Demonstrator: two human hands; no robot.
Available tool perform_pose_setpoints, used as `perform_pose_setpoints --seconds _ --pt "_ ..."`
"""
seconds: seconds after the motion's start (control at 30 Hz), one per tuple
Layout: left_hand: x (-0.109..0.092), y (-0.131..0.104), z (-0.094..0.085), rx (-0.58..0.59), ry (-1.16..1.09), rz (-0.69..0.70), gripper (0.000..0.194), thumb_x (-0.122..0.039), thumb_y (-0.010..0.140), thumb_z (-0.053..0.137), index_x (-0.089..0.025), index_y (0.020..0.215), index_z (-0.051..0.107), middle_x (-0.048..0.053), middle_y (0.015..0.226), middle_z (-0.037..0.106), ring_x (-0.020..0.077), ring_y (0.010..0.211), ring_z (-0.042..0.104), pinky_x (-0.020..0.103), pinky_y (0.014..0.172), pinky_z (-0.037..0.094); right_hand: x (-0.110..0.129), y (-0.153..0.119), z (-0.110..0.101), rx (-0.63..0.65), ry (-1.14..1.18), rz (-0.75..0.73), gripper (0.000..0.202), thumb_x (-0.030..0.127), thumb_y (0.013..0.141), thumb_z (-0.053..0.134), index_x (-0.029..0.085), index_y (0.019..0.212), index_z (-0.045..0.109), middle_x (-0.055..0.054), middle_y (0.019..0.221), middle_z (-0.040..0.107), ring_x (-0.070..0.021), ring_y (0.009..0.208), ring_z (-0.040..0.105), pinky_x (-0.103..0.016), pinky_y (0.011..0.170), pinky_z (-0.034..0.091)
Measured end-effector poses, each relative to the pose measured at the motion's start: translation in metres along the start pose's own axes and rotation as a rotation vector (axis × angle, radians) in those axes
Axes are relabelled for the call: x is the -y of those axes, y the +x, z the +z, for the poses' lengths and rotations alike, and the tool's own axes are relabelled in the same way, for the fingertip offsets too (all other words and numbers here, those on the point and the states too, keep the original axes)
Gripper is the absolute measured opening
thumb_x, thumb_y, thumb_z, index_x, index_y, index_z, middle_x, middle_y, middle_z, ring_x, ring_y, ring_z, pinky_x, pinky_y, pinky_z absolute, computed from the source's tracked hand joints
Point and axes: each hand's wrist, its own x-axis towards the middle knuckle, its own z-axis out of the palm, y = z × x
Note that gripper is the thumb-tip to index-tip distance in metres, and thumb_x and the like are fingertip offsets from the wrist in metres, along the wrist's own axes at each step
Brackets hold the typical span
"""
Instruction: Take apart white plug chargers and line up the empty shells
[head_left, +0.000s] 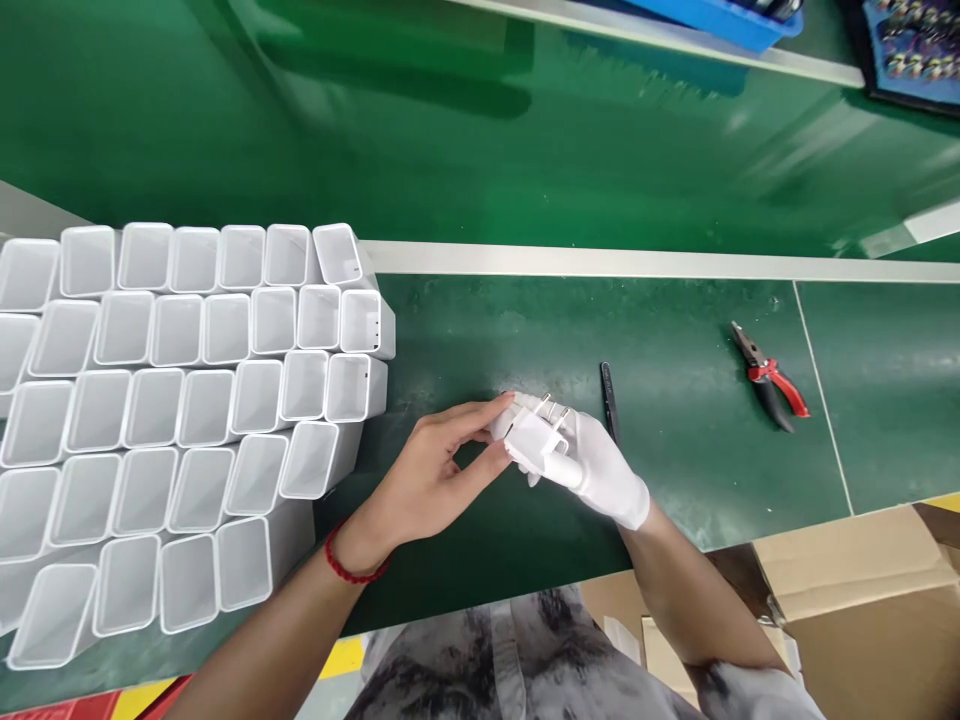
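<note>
A white plug adapter with two metal pins is held over the green table in front of me. Its pins point up and to the right. My right hand, in a white glove, is closed around it from the right and below. From the left, my bare left hand pinches the adapter's near-left end between thumb and index finger. A red bracelet circles the left wrist. The adapter and the gloved fingers are both white, so part of its outline is hard to make out.
Rows of white open-topped casings stand at the left. Black tweezers lie just beyond my right hand, and red-and-black pliers farther right. Cardboard boxes are below the front edge. A blue tray sits on the shelf above.
</note>
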Motion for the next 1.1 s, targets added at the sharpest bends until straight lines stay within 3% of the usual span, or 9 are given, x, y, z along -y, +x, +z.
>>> perform_pose_setpoints --seconds 0.2,0.33,0.4,0.57,0.8,0.9,1.0,1.1 --pt "-0.003 -0.002 0.0 0.022 0.116 0.127 0.042 -0.025 0.088 0.061 -0.017 0.13 0.061 0.012 0.12 0.068 0.021 0.102 0.067 0.027 0.087 0.055 -0.001 0.0 0.005 0.005 0.066 -0.033 0.062 0.067 0.074 0.069 0.015 0.108 0.067 -0.004 0.081 0.063 -0.0114 0.059 0.051 -0.023 0.048 0.042" --pt "-0.003 -0.001 0.005 -0.055 -0.005 -0.069 0.043 -0.035 0.088 0.064 -0.016 0.126 0.065 0.01 0.113 0.072 0.0214 0.094 0.069 0.027 0.08 0.057 -0.004 -0.001 0.004 -0.044 0.027 -0.027 0.065 0.073 0.074 0.064 0.013 0.097 0.068 0.001 0.06 0.057 -0.0089 0.046 0.045 -0.023 0.043 0.036" --pt "-0.003 0.0 0.006 -0.078 -0.096 -0.153 0.045 -0.039 0.084 0.068 -0.016 0.123 0.067 0.009 0.112 0.073 0.0232 0.093 0.07 0.029 0.079 0.058 -0.006 -0.002 0.001 -0.018 0.013 -0.005 0.064 0.071 0.078 0.06 0.012 0.102 0.067 0.001 0.056 0.057 -0.0118 0.048 0.052 -0.025 0.048 0.043" --pt "-0.003 0.004 0.005 -0.091 -0.154 -0.198 0.043 -0.044 0.084 0.068 -0.017 0.119 0.07 0.007 0.116 0.072 0.0251 0.099 0.069 0.033 0.089 0.057 -0.005 -0.003 -0.006 0.011 0.166 0.026 0.061 0.059 0.085 0.061 0.011 0.123 0.061 -0.006 0.077 0.068 -0.0187 0.067 0.065 -0.033 0.059 0.056" --pt "0.001 0.002 0.007 -0.129 -0.058 -0.158 0.05 -0.048 0.085 0.066 -0.019 0.125 0.066 0.007 0.107 0.075 0.0204 0.083 0.069 0.03 0.078 0.058 -0.004 0.003 0.005 -0.048 0.12 0.003 0.05 0.061 0.08 0.067 0.012 0.086 0.067 -0.004 0.067 0.065 -0.0142 0.054 0.06 -0.028 0.055 0.05" --pt "0.002 0.001 0.007 -0.139 -0.049 -0.165 0.05 -0.048 0.084 0.067 -0.019 0.125 0.066 0.007 0.102 0.075 0.0193 0.078 0.068 0.03 0.074 0.058 -0.007 0.001 0.004 -0.043 0.142 -0.016 0.048 0.059 0.081 0.068 0.012 0.092 0.067 -0.004 0.067 0.066 -0.0145 0.055 0.061 -0.028 0.058 0.051" --pt "0.001 0.002 0.007 -0.139 -0.065 -0.174 0.051 -0.05 0.084 0.066 -0.017 0.124 0.067 0.007 0.096 0.076 0.0191 0.078 0.068 0.029 0.073 0.058 -0.009 0.0 0.001 0.008 0.218 0.009 0.05 0.056 0.081 0.069 0.012 0.106 0.066 -0.008 0.082 0.07 -0.0191 0.069 0.066 -0.034 0.067 0.057" --pt "-0.001 0.002 0.007 -0.14 -0.03 -0.156 0.051 -0.049 0.085 0.065 -0.016 0.124 0.066 0.006 0.089 0.075 0.0185 0.077 0.067 0.028 0.072 0.058 -0.01 0.002 0.003 -0.015 0.207 -0.016 0.048 0.054 0.082 0.068 0.012 0.106 0.067 -0.007 0.082 0.07 -0.0189 0.069 0.065 -0.035 0.068 0.057"
